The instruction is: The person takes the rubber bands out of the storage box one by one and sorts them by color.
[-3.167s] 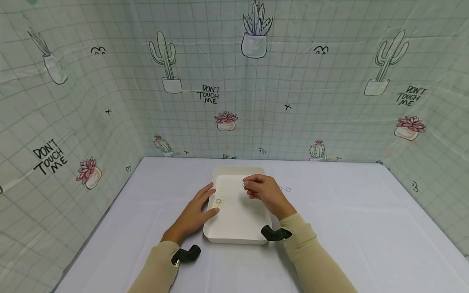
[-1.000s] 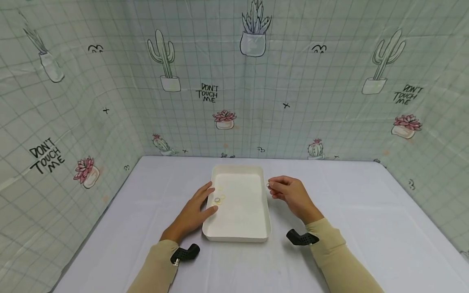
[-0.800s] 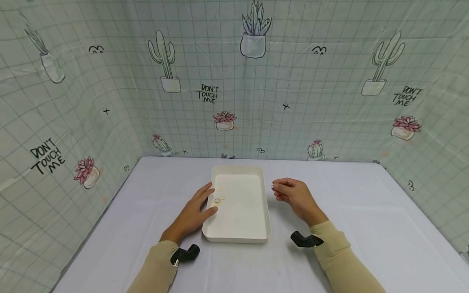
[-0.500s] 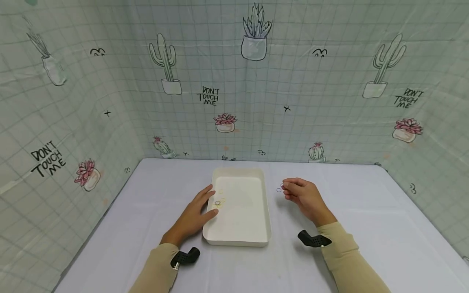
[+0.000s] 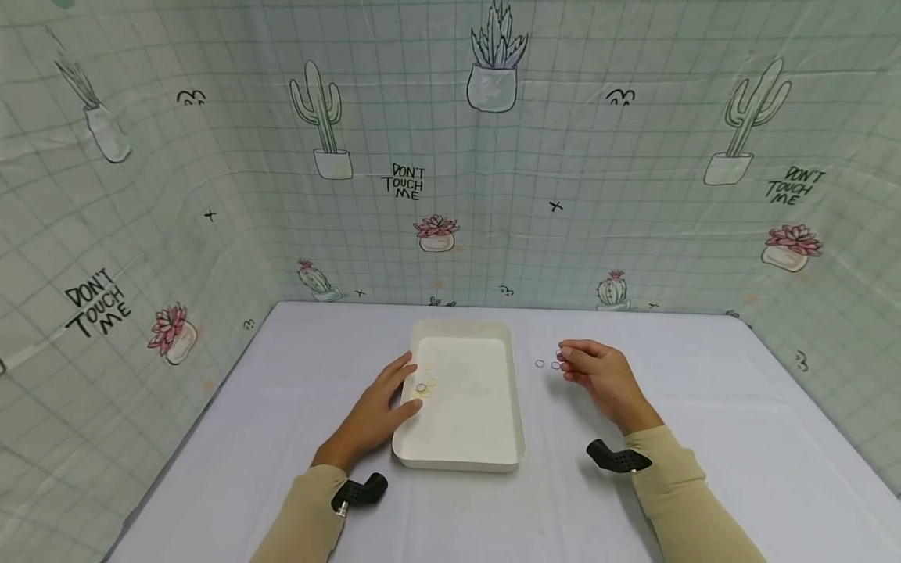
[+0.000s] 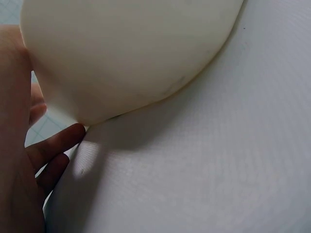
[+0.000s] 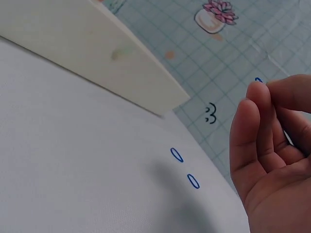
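My right hand (image 5: pixel 601 379) pinches a small blue rubber band (image 7: pixel 258 79) between thumb and index fingertips, raised above the table right of the tray. Just under these fingertips, two more blue rubber bands (image 7: pixel 176 155) lie side by side on the table. My left hand (image 5: pixel 373 410) rests at the left side of the white tray (image 5: pixel 468 426), fingers spread along the edge and thumb reaching over the rim. Inside the tray near that thumb lie several thin yellow bands (image 5: pixel 432 382) and one dark band (image 5: pixel 421 388). The left wrist view shows fingertips (image 6: pixel 75 132) against the tray's outer wall.
A white cloth (image 5: pixel 704 422) covers the table. Behind and at both sides hangs a grid-patterned curtain (image 5: pixel 479 188) printed with cacti. Each wrist wears a black camera mount (image 5: pixel 619 457) over a beige sleeve.
My right hand has moved from over the tray rightward past its rim, still pinching a band, and now hovers by the two bands on the table. My left hand has stayed in place.
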Action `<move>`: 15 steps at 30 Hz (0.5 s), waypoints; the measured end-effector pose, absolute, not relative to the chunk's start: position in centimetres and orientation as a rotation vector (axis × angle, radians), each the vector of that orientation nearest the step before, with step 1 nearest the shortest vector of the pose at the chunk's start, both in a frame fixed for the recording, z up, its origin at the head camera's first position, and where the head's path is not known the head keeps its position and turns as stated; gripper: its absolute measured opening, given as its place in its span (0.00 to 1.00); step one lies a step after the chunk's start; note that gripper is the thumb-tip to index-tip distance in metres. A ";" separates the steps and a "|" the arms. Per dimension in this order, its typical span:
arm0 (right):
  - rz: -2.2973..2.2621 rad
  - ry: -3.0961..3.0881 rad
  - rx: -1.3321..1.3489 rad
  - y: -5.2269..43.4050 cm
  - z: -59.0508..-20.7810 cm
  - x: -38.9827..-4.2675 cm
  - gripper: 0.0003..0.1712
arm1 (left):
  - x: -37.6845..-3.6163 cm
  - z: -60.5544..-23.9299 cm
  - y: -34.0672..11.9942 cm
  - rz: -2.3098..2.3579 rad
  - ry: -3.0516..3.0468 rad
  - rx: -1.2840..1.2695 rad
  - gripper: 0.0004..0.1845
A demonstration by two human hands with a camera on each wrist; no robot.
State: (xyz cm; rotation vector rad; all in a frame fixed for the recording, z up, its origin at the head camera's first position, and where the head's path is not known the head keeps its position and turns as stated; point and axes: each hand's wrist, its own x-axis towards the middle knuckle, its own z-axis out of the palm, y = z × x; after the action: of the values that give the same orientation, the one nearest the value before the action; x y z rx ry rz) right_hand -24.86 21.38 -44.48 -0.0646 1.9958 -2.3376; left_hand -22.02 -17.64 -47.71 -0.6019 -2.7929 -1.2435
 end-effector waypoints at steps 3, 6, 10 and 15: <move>-2.334 1.996 -0.043 21.6 -44.5 -24.9 0.17 | -22.0 -47.6 -17.8 -1.243 -2.790 -0.606 0.37; -2.329 2.006 -0.025 21.8 -44.4 -25.0 0.22 | -22.0 -47.3 -17.8 -1.250 -2.792 -0.604 0.37; -2.340 2.002 -0.003 22.2 -44.6 -25.1 0.18 | -22.0 -47.3 -17.7 -1.250 -2.801 -0.605 0.37; -2.336 2.024 0.022 22.7 -44.5 -25.1 0.15 | -21.9 -47.5 -17.4 -1.255 -2.785 -0.619 0.37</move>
State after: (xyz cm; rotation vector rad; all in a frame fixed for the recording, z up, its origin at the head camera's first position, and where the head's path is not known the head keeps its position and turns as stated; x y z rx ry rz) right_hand -25.06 22.69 -44.49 0.0224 2.0240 -2.3363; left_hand -21.89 -17.44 -47.47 -0.6191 -2.7853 -1.2547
